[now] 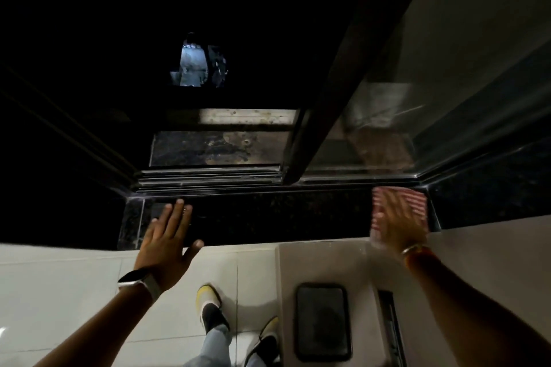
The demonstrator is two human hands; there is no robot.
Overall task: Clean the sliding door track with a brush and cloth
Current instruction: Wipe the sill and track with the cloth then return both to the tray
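The sliding door track (208,177) runs across the middle of the view, a set of dark metal rails above a black stone sill (268,214). My left hand (168,240) lies flat on the sill's left part, fingers spread, holding nothing. My right hand (398,222) is blurred and presses flat on a red-and-white striped cloth (413,201) at the sill's right end. The dark frame of the sliding door (316,128) stands on the track to the right of centre. No brush is in view.
Glass panel (447,83) fills the upper right. Beyond the track lies a stained ledge (220,147) and darkness. A white unit (343,259) with a dark rectangular device (323,322) on it stands below my right arm. My shoes (210,307) rest on white floor tiles (74,292).
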